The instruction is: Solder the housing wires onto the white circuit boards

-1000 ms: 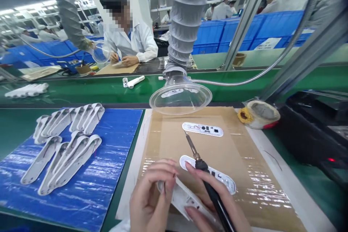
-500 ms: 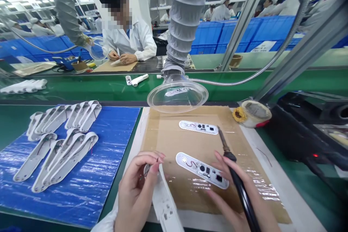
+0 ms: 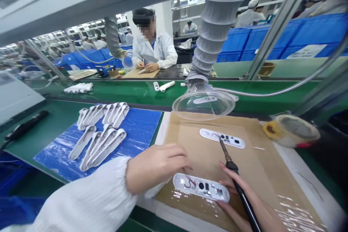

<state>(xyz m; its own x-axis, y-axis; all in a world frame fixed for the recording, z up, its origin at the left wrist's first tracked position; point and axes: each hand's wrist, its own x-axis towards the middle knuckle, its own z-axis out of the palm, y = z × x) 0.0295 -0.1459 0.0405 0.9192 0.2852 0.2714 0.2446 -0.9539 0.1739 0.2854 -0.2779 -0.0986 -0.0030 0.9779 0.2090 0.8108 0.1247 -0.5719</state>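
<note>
My right hand (image 3: 251,203) grips a soldering iron (image 3: 236,177), its tip pointing up and left over the far white oblong panel (image 3: 232,140). Fingers of this hand also touch the right end of a nearer panel (image 3: 195,187), which carries black parts, a round silver disc and a red wire. Above that panel's left end is my left hand (image 3: 160,165), fingers bent downward and closed; what they hold, if anything, is hidden. A white casing (image 3: 156,191) lies beneath the left hand, mostly covered by it.
Several white casings (image 3: 108,139) lie on a blue mat (image 3: 144,123) at left. A clear fume hood (image 3: 203,106) hangs over the brown work mat (image 3: 261,174). A tape roll (image 3: 295,130) stands right. Across the green belt (image 3: 130,90) a co-worker (image 3: 154,50) sits.
My left hand has let go of the white casing and moved over the nearer panel. My right hand keeps the soldering iron. The view has turned left.
</note>
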